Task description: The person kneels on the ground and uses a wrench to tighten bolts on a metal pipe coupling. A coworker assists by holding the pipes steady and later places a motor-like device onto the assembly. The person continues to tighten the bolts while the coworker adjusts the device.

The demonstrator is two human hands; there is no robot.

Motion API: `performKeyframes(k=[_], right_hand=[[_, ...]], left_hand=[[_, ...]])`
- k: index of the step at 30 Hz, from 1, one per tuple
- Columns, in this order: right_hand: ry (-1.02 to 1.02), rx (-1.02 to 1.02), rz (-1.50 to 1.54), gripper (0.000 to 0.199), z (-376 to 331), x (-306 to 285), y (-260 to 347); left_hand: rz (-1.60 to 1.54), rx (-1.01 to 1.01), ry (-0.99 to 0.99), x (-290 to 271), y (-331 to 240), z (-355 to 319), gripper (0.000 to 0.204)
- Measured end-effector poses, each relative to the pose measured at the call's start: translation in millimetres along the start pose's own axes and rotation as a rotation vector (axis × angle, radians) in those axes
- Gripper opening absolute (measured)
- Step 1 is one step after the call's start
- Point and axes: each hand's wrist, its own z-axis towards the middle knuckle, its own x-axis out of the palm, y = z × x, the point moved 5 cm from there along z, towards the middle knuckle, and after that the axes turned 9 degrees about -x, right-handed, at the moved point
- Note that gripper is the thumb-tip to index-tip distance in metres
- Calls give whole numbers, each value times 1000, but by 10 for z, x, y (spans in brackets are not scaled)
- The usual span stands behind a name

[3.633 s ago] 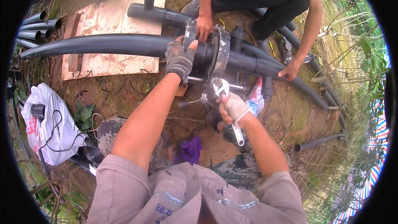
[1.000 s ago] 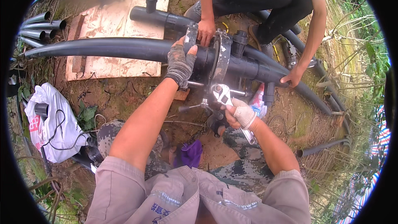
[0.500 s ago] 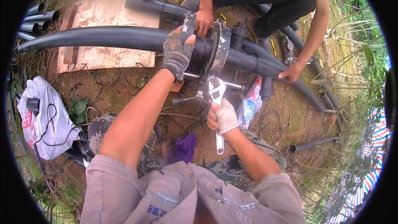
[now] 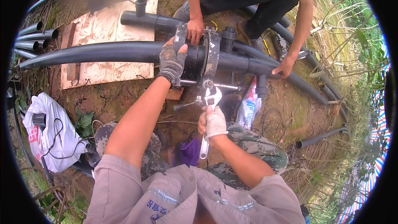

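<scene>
My left hand [image 4: 172,63], in a dark grey glove, closes on the left clamp ring [image 4: 180,36] around a thick black pipe [image 4: 112,52]. The right clamp ring [image 4: 212,54] stands beside it. My right hand [image 4: 215,125], in a whitish glove with bare fingertips, grips an adjustable wrench [image 4: 212,98] by its handle. The wrench's jaws are at the bolt [image 4: 208,84] under the right ring; whether they grip it I cannot tell. Across from me, another person's hand [image 4: 195,31] rests between the rings. That person's other hand [image 4: 283,67] holds the pipe at the right.
A stained board [image 4: 118,72] lies under the pipe at the left. White plastic bags [image 4: 49,135] sit at the left and another bag [image 4: 249,107] below the pipe. A purple cloth [image 4: 189,152] lies between my knees. Several pipes [image 4: 37,34] are stacked far left; branches [image 4: 352,70] crowd the right.
The wrench's handle has swung to the left with my right hand, and its head sits slightly lower against the bolt. My left hand stays on the clamp. The view has shifted a little.
</scene>
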Motion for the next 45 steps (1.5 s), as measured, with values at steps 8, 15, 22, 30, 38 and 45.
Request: performKeyframes(k=[8,15,22,30,38,45], right_hand=[[491,248,-562,30,447,-458,956],[452,317,-394,24,422,-462,788],[389,264,-369,21,331,-389,691],[137,135,-147,16,111,-141,344],[58,8,-75,28,23,66,195],[-6,-43,15,25,-4,165,27]], left_hand=[[-47,14,-15,25,-7,-42,56],[-62,53,-9,2,33,-44,57],[-109,7,-34,22,31,-36,51],[-76,24,-67,34,19,-37,50],[-115,41,-59,48,34,-38,51],[-63,46,-94,15,37,-92,51]])
